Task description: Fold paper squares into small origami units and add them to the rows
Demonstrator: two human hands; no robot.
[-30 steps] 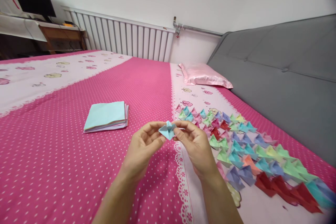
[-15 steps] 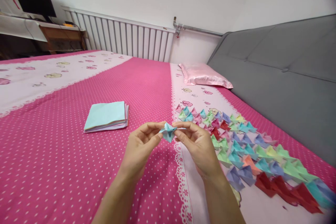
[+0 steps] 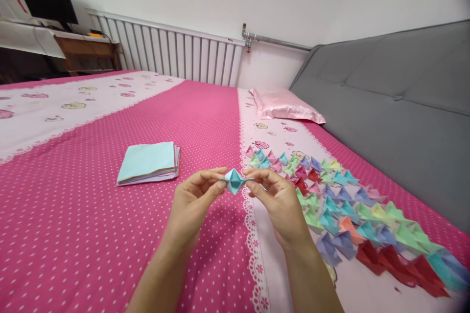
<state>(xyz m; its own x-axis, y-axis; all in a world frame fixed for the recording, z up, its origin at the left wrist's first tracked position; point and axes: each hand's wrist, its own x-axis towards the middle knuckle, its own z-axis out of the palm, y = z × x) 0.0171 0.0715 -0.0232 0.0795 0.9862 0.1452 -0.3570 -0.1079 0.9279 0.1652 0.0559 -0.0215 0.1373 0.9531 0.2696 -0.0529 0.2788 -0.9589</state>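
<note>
Pinching opposite tips of the blue folded paper (image 3: 234, 182), left hand (image 3: 191, 201) and right hand (image 3: 278, 204) share the grip, probably for even tension.

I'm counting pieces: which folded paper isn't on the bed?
The blue piece held between left hand and right hand; the other pieces lie on the bed.

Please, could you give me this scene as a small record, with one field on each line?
Left hand: pinches one end of the blue paper
Right hand: pinches its other end
Blue paper: folded, diamond-shaped middle, held above the bed
Stack: paper sheets, pale blue on top, left of the hands
Boats: many, folded, several colours, to the right
Pillow: pink, beyond the boats
</note>
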